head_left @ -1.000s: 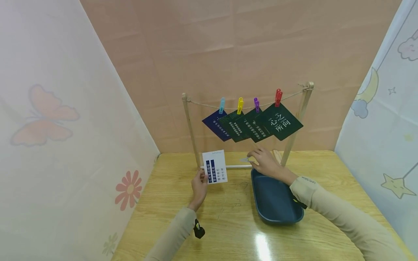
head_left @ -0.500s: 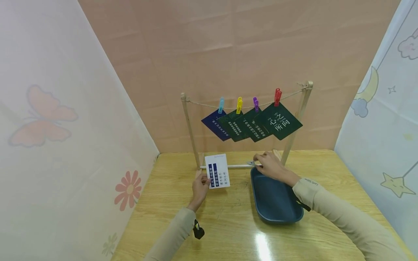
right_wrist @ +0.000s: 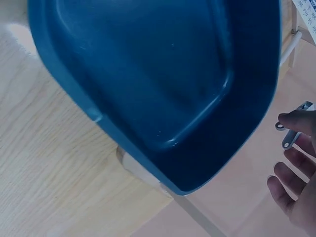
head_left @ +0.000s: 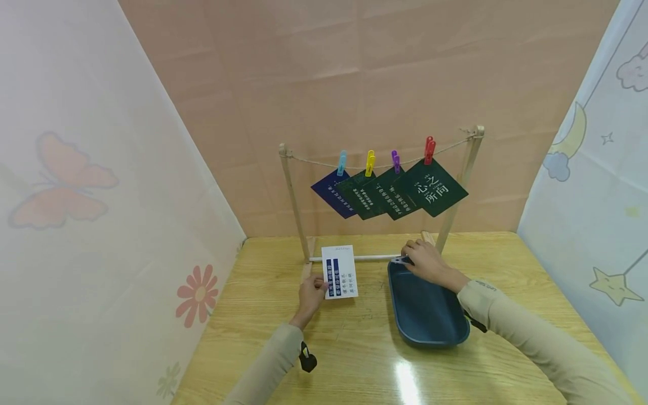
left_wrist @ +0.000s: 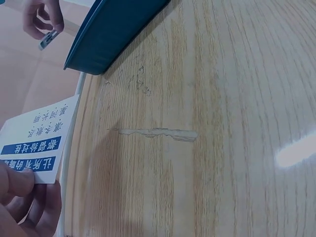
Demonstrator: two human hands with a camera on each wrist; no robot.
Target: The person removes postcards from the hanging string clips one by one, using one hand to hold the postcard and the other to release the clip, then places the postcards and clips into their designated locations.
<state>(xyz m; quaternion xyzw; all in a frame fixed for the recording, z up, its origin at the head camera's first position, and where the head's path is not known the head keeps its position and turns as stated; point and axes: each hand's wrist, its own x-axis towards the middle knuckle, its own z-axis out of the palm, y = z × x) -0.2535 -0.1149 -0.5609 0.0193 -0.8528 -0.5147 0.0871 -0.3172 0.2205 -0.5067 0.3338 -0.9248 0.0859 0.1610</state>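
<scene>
My left hand (head_left: 310, 295) pinches a white card (head_left: 340, 271) by its lower left edge, thumb in front. The card has two dark blue bands of writing and is held nearly upright above the table. In the right wrist view, a small grey clothespin (right_wrist: 290, 139) sits between the thumb and fingers of my right hand (right_wrist: 301, 163). That hand hovers by the far rim of a dark blue tray (head_left: 429, 315). Behind, a string (head_left: 314, 163) bears several dark cards, the rightmost a green card (head_left: 430, 188), under light blue, yellow, purple and red clothespins (head_left: 429, 151).
Two wooden posts hold up the string, the left post (head_left: 295, 202) behind the white card and the right post (head_left: 459, 194) beyond my right hand. A white rod (head_left: 372, 257) joins them low down. Cloth walls stand around the wooden table (head_left: 354, 349).
My left hand has lowered the white card slightly and shifted it right. My right hand has moved right and a little down with the grey clothespin, to the tray's far rim.
</scene>
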